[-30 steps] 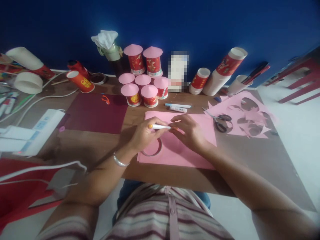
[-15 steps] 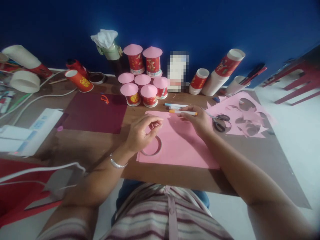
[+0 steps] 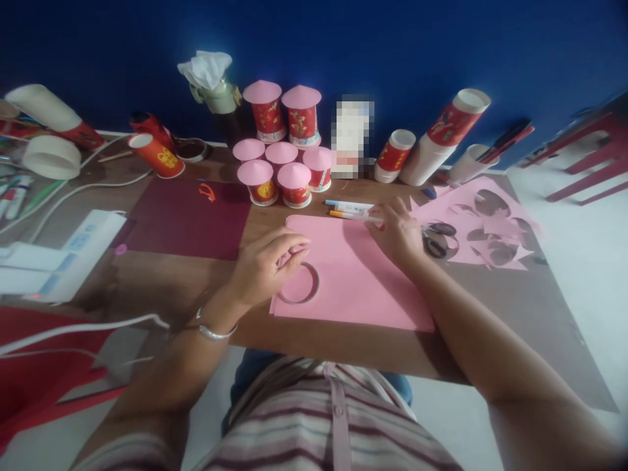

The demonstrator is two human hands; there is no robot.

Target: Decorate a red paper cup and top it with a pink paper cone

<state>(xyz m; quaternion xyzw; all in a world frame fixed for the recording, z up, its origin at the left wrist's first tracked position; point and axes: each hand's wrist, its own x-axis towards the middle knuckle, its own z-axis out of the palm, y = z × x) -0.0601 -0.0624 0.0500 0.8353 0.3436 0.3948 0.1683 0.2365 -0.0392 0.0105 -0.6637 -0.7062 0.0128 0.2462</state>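
Observation:
At the back edge of the pink paper sheets [image 3: 363,281], my right hand [image 3: 400,235] has its fingertips closed on the right end of an orange-tipped marker [image 3: 343,214]. A blue-ended marker [image 3: 338,203] lies just behind it. My left hand [image 3: 262,268] hovers over the left edge of the paper, fingers loosely bent and thumb apart, with nothing visible in it. Close below its fingertips, a round ring [image 3: 318,288], like a roll of tape, lies flat on the pink paper. Black-handled scissors [image 3: 435,247] lie right of my right hand, partly hidden by it.
Several red paper cups with pink cone roofs [image 3: 255,173] stand behind. Pink sheets with round holes [image 3: 510,226] lie right. Stacked cups [image 3: 449,131] and a pen cup [image 3: 468,163] stand back right. A dark red sheet [image 3: 191,219], power strip [image 3: 78,255] and cables are left.
My right hand has shifted slightly, and the orange-tipped marker now lies at a different slant, closer to the blue-ended one. My left hand has drawn a little to the left, uncovering more of the ring.

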